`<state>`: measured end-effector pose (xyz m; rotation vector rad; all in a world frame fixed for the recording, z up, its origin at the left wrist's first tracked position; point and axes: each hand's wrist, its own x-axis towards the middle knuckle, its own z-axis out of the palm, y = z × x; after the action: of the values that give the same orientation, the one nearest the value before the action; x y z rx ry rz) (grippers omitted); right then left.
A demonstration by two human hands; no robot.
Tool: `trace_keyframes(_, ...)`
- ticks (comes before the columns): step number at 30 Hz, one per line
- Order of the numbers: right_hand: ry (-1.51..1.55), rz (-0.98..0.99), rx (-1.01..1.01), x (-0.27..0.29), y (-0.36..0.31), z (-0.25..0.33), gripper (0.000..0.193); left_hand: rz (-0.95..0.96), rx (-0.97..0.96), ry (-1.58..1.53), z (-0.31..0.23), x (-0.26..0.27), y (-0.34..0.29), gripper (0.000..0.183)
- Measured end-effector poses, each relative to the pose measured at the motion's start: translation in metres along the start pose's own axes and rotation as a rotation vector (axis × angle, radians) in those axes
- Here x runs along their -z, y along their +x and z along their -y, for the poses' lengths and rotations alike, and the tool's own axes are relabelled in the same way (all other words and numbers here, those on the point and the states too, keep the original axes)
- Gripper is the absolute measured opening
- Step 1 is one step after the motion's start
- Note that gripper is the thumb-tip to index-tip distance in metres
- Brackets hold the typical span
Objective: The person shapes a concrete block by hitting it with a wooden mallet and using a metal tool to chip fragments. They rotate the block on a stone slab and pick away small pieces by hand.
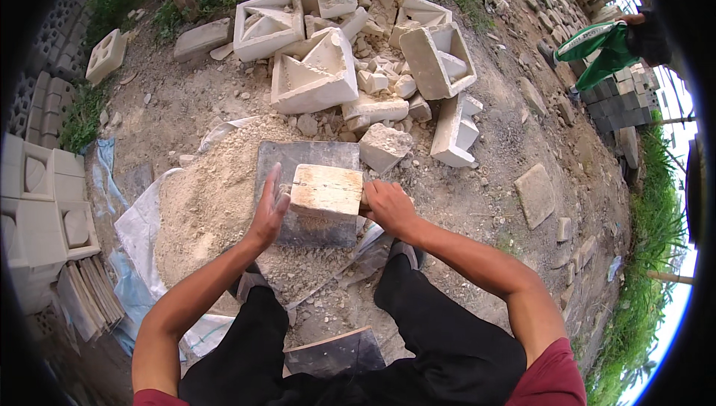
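Two hands flank a pale block point(326, 191); right hand point(388, 207) grip grasping it; left hand point(268, 208) released.

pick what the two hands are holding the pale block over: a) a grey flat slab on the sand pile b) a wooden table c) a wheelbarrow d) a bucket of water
a: the left hand and the right hand flank the pale block, which sits over a grey flat slab that lies on the sand pile.
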<state>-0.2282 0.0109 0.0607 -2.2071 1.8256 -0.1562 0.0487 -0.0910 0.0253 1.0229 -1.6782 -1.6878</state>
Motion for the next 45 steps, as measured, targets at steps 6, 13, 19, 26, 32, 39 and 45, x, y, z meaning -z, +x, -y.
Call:
trace_keyframes(6, 0.043, 0.027, 0.171, -0.007, 0.016, -0.029, 0.05, 0.248, -0.197, 0.541, -0.019, -0.003, 0.017, 0.094)
trace_keyframes(13, 0.483, -0.328, -0.182, 0.04, 0.075, -0.104, 0.03, 0.213, -0.275, 0.678, -0.021, -0.001, 0.037, 0.069)
trace_keyframes(19, 0.248, -0.201, -0.595, 0.028, 0.158, -0.181, 0.027, 0.124, -0.481, 0.607, -0.038, -0.029, 0.128, 0.052)
trace_keyframes(26, 0.031, -0.044, -0.684, 0.012, 0.204, -0.186, 0.027, 0.089, -0.241, 0.385, -0.045, -0.042, 0.16, 0.037)
trace_keyframes(32, -0.028, -0.033, -0.65, -0.009, 0.208, -0.211, 0.022, 0.122, -0.18, 0.37, -0.029, -0.036, 0.171, 0.031)
trace_keyframes(39, 0.068, -0.101, -0.514, 0.01, 0.197, -0.203, 0.021, 0.124, -0.189, 0.407, -0.024, -0.033, 0.169, 0.03)
trace_keyframes(45, 0.775, 0.078, -0.604, 0.058, 0.157, -0.15, 0.03, 0.149, -0.064, 0.281, -0.044, -0.028, 0.155, 0.039)
